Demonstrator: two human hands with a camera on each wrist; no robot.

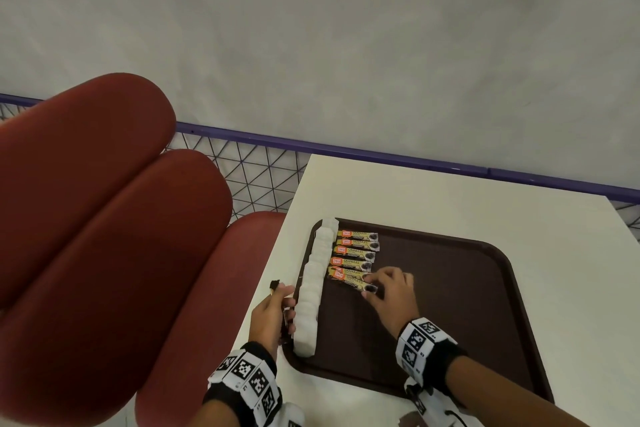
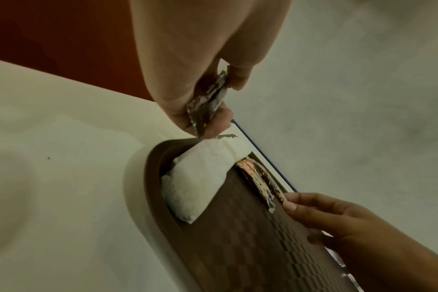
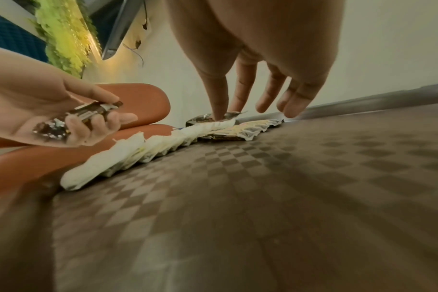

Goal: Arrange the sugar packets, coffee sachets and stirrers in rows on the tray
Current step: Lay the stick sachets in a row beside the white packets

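Observation:
A dark brown tray (image 1: 467, 305) lies on the white table (image 1: 415, 191). White sugar packets (image 1: 311, 291) overlap in one long row along the tray's left rim. Beside them several coffee sachets (image 1: 356, 250) lie in a column. My right hand (image 1: 388, 291) pinches the right end of the nearest sachet (image 1: 349, 279) between thumb and forefinger, with the other fingers spread above the tray (image 3: 263, 197). My left hand (image 1: 273, 315) hovers at the tray's left edge and grips a bundle of coffee sachets (image 2: 208, 102) in its curled fingers (image 3: 88, 122). No stirrers are visible.
Red padded seat cushions (image 1: 104, 218) stand left of the table. A purple rail (image 1: 381, 152) with wire mesh runs behind the table, in front of a grey wall. The right half of the tray is bare.

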